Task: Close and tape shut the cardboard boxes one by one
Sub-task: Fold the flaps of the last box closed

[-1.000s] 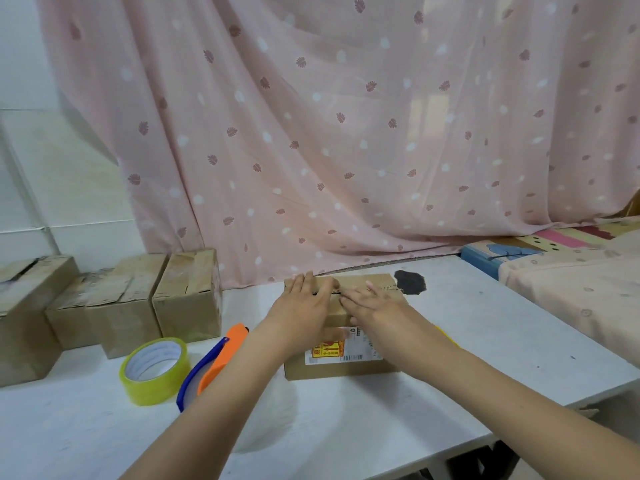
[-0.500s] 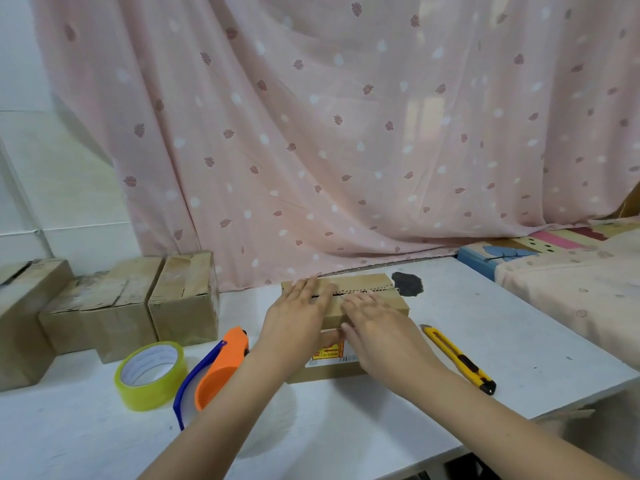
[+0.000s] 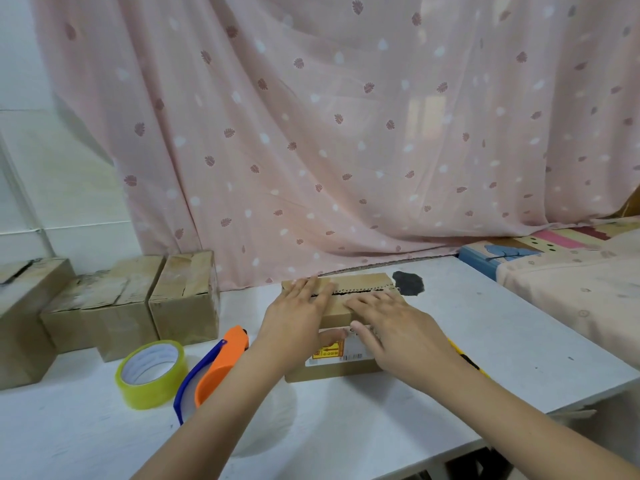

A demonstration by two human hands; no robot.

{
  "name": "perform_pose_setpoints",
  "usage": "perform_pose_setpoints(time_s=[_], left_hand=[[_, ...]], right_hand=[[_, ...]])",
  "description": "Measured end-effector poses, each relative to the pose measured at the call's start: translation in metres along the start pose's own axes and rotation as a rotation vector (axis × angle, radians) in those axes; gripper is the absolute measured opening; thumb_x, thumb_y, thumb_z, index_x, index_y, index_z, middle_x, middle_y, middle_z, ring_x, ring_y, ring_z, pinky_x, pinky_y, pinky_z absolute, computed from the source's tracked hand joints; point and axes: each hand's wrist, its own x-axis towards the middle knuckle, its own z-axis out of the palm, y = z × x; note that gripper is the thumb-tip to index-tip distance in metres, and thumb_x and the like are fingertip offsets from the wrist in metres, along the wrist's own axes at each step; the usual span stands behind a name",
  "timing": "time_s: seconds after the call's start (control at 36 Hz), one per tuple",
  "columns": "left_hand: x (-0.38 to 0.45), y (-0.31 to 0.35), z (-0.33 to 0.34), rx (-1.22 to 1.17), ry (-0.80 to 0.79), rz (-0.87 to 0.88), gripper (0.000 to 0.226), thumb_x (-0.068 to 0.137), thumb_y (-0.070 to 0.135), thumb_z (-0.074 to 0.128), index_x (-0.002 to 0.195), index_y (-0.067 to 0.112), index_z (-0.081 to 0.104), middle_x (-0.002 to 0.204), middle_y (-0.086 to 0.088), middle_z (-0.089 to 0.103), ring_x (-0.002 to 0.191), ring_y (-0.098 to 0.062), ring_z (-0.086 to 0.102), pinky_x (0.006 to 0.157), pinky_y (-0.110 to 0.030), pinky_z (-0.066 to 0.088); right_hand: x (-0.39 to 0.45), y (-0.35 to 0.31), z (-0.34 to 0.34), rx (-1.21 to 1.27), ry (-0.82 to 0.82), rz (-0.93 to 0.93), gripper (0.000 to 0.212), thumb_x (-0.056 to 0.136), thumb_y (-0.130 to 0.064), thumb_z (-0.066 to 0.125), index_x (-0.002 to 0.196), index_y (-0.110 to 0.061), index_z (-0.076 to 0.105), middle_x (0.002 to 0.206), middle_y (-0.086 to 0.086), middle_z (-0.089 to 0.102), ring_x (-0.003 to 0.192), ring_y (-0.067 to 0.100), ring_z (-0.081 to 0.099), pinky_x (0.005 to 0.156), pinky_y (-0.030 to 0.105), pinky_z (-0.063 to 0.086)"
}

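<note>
Both hands flat, fingers straight, pressing flaps of the cardboard box (image 3: 341, 308) mid-table: left hand (image 3: 299, 318), right hand (image 3: 398, 327). Looks light, stiff corrugate; seam probably not fully closed. Hold near the seam, grab tape dispenser (image 3: 211, 368) at left.

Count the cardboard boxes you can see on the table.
4. One box lies under both hands at the middle; three stand in a row at the left: nearest box, middle box, edge box, partly cut off.

Left hand (image 3: 300, 317) and right hand (image 3: 398, 327) side by side, palms down, fingers flat, forearms outstretched.
</note>
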Motion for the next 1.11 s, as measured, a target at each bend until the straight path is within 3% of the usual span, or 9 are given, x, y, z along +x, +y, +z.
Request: perform_pose_setpoints(time_s=[0.19,0.28,0.39,0.56,0.83,0.89,0.94,1.03,1.11], left_hand=[[0.001,0.0,0.0,0.015,-0.014,-0.001,0.085,0.09,0.072,0.043,0.158,0.031,0.012,0.166,-0.005,0.011,0.153,-0.021,0.011,0.122,-0.032,0.01],[0.002,-0.002,0.002,0.033,-0.039,0.002,0.085,0.092,0.065,0.047,0.158,0.029,0.009,0.167,-0.007,0.009,0.153,-0.021,0.01,0.124,-0.033,0.008],[0.002,-0.002,0.002,0.009,-0.035,0.002,0.084,0.091,0.066,0.049,0.158,0.029,0.013,0.166,-0.007,0.011,0.153,-0.023,0.012,0.122,-0.033,0.01],[-0.001,-0.003,0.001,-0.032,-0.023,0.02,0.082,0.089,0.071,0.048,0.156,0.038,0.014,0.165,-0.006,0.017,0.152,-0.022,0.014,0.121,-0.032,0.013],[-0.001,-0.01,0.009,-0.116,0.028,0.047,0.073,0.092,0.067,0.043,0.152,0.033,0.023,0.162,-0.005,0.027,0.151,-0.021,0.017,0.122,-0.035,0.012],[0.0,-0.012,0.011,-0.089,0.013,0.05,0.075,0.088,0.073,0.033,0.152,0.035,0.021,0.163,-0.004,0.026,0.151,-0.021,0.018,0.123,-0.035,0.013],[0.0,-0.011,0.01,-0.057,-0.002,0.045,0.083,0.082,0.077,0.019,0.153,0.034,0.02,0.164,-0.005,0.021,0.151,-0.022,0.017,0.123,-0.035,0.011],[-0.001,-0.008,0.006,-0.013,-0.026,0.032,0.098,0.075,0.079,0.003,0.158,0.029,0.014,0.166,-0.006,0.01,0.153,-0.024,0.012,0.122,-0.032,0.005],[-0.001,-0.006,0.004,0.006,-0.033,0.029,0.099,0.073,0.079,-0.001,0.158,0.031,0.013,0.166,-0.004,0.011,0.153,-0.023,0.011,0.122,-0.032,0.004]], right_hand=[[0.007,-0.003,0.009,-0.047,0.012,-0.023,0.042,0.101,-0.047,0.035,0.127,-0.022,0.057,0.129,-0.004,0.062,0.127,0.02,0.054,0.102,0.028,0.045],[0.009,-0.009,0.013,-0.019,-0.03,-0.12,0.058,0.102,-0.046,0.023,0.145,-0.016,0.046,0.15,0.001,0.049,0.143,0.019,0.038,0.117,0.024,0.018],[0.01,-0.01,0.009,0.056,-0.07,-0.107,0.056,0.106,-0.04,0.025,0.157,-0.017,0.027,0.162,0.0,0.03,0.152,0.015,0.02,0.113,0.017,0.004],[0.006,-0.009,0.008,0.045,-0.022,-0.061,0.046,0.102,-0.03,0.036,0.144,-0.019,0.05,0.145,-0.002,0.055,0.137,0.018,0.048,0.1,0.028,0.047],[0.014,0.0,0.007,-0.04,0.013,0.052,0.034,0.104,-0.042,0.031,0.129,-0.029,0.051,0.128,-0.013,0.059,0.125,0.014,0.049,0.071,0.028,0.039],[0.013,-0.001,0.006,-0.061,0.033,-0.004,0.037,0.103,-0.039,0.033,0.124,-0.022,0.058,0.122,-0.007,0.064,0.116,0.017,0.058,0.076,0.027,0.044],[0.013,0.001,0.009,-0.048,0.001,-0.052,0.047,0.099,-0.041,0.027,0.12,-0.017,0.061,0.124,-0.002,0.064,0.117,0.02,0.059,0.103,0.034,0.047],[0.01,0.011,0.019,-0.007,-0.075,-0.064,0.062,0.098,-0.047,0.013,0.138,-0.017,0.049,0.148,-0.001,0.048,0.142,0.018,0.037,0.124,0.045,0.016],[0.009,0.016,0.015,0.042,-0.028,-0.038,0.058,0.098,-0.048,0.015,0.143,-0.025,0.044,0.151,-0.007,0.045,0.145,0.011,0.026,0.125,0.04,0.011]])
